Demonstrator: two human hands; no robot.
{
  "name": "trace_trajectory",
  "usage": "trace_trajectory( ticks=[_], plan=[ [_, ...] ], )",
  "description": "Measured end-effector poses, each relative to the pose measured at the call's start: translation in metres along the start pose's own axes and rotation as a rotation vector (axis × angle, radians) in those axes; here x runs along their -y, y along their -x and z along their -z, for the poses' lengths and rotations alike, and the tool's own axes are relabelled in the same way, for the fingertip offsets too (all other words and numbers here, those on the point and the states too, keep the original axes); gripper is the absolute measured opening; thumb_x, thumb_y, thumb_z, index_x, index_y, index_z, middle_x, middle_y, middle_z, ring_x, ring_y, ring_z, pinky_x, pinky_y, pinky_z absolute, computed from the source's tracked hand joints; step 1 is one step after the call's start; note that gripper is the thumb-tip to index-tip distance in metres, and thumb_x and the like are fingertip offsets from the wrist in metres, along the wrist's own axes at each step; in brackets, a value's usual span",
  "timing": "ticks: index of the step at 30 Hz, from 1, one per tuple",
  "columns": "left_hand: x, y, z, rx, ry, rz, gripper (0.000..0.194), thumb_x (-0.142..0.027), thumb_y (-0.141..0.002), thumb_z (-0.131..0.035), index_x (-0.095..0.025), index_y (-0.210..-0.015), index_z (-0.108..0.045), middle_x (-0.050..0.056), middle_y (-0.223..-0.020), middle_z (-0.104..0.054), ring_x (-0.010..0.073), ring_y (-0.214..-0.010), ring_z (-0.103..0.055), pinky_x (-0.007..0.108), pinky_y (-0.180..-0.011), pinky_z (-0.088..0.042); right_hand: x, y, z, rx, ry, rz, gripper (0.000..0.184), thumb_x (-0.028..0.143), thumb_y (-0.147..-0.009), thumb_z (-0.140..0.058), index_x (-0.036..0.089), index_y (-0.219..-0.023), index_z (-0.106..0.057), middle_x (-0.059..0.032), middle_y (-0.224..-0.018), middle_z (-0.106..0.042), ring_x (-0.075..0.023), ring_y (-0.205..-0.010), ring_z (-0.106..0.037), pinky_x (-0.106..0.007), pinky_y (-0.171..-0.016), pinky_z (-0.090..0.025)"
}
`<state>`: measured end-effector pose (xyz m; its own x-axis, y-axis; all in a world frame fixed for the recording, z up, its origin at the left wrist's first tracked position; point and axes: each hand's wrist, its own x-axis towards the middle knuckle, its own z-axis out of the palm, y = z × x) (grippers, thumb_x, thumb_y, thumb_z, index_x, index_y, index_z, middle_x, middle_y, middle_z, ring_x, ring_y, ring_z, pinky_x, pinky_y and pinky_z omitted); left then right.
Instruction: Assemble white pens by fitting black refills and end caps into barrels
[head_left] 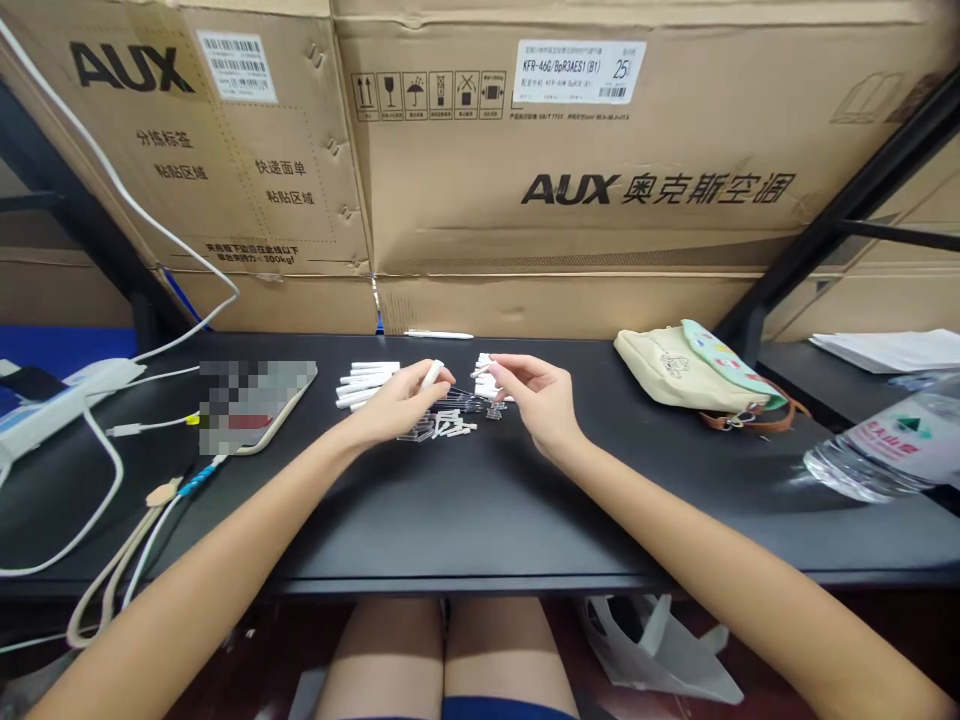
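Note:
My left hand (401, 402) is closed around a white pen barrel (432, 373), whose end sticks up past the fingers. To its right, my right hand (541, 395) pinches a small white pen part (481, 372) between thumb and fingertips. White pen barrels (367, 380) lie in a row beside my left hand, partly covered by it. Between the hands lie thin dark pen refills (461, 402). Small white and clear pen pieces (452, 424) are heaped in front of them. Tiny springs (495, 410) sit near my right hand, along with more short white pieces (487, 388).
A white pen (439, 334) lies at the back of the black table (465, 530), before cardboard boxes (570, 240). On the left are a phone (281, 400), cables and a power strip (67, 400). A pouch (675, 370) and a water bottle (885, 440) occupy the right.

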<state>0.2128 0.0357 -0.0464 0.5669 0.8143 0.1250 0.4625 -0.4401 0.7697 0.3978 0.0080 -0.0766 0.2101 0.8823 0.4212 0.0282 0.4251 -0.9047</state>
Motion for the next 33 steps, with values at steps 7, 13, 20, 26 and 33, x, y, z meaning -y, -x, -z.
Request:
trace_trajectory(
  ticks=[7,13,20,26,33],
  plan=[
    [0.004,0.012,-0.020,0.062,0.153,0.004,0.033,-0.047,-0.092,-0.030,-0.021,-0.101,-0.046,0.001,-0.081,-0.055,0.0118,-0.064,-0.045,0.025,-0.058,-0.037,0.006,0.006,-0.003,0.063,-0.016,0.002,0.028,0.041,-0.067,-0.071,0.017,-0.082,-0.072,-0.0059,-0.083,-0.070,-0.0133,-0.062,-0.059,-0.028,-0.055,-0.050],
    [-0.007,0.019,-0.020,0.142,0.252,0.118,0.024,-0.044,-0.090,-0.034,-0.021,-0.088,-0.041,0.001,-0.082,-0.056,0.0112,-0.061,-0.042,0.023,-0.052,-0.032,0.007,0.009,-0.006,0.099,-0.016,-0.005,0.026,0.040,-0.068,-0.070,0.019,-0.084,-0.072,-0.0043,-0.078,-0.069,-0.0134,-0.058,-0.058,-0.030,-0.055,-0.050],
    [-0.009,0.021,-0.020,0.102,0.369,0.052,0.025,-0.044,-0.091,-0.033,-0.021,-0.090,-0.045,0.001,-0.082,-0.053,0.0108,-0.061,-0.038,0.022,-0.051,-0.031,0.008,0.010,-0.006,0.097,-0.036,-0.020,0.026,0.039,-0.069,-0.070,0.018,-0.084,-0.071,-0.0038,-0.077,-0.068,-0.0119,-0.056,-0.056,-0.029,-0.053,-0.050],
    [-0.007,0.020,-0.019,0.184,0.375,0.066,0.033,-0.048,-0.088,-0.041,-0.018,-0.080,-0.053,0.000,-0.077,-0.049,0.0094,-0.057,-0.035,0.021,-0.052,-0.032,0.005,0.006,-0.003,0.057,-0.034,-0.012,0.028,0.041,-0.069,-0.070,0.017,-0.084,-0.071,-0.0050,-0.080,-0.069,-0.0126,-0.059,-0.058,-0.029,-0.054,-0.050],
    [-0.011,0.020,-0.020,0.109,0.498,0.067,0.029,-0.044,-0.084,-0.052,-0.016,-0.082,-0.058,0.004,-0.079,-0.060,0.0109,-0.064,-0.054,0.021,-0.055,-0.040,0.010,0.010,-0.004,0.083,-0.028,-0.009,0.023,0.037,-0.069,-0.070,0.018,-0.083,-0.072,-0.0043,-0.080,-0.069,-0.0126,-0.058,-0.057,-0.029,-0.054,-0.050]
  ],
)
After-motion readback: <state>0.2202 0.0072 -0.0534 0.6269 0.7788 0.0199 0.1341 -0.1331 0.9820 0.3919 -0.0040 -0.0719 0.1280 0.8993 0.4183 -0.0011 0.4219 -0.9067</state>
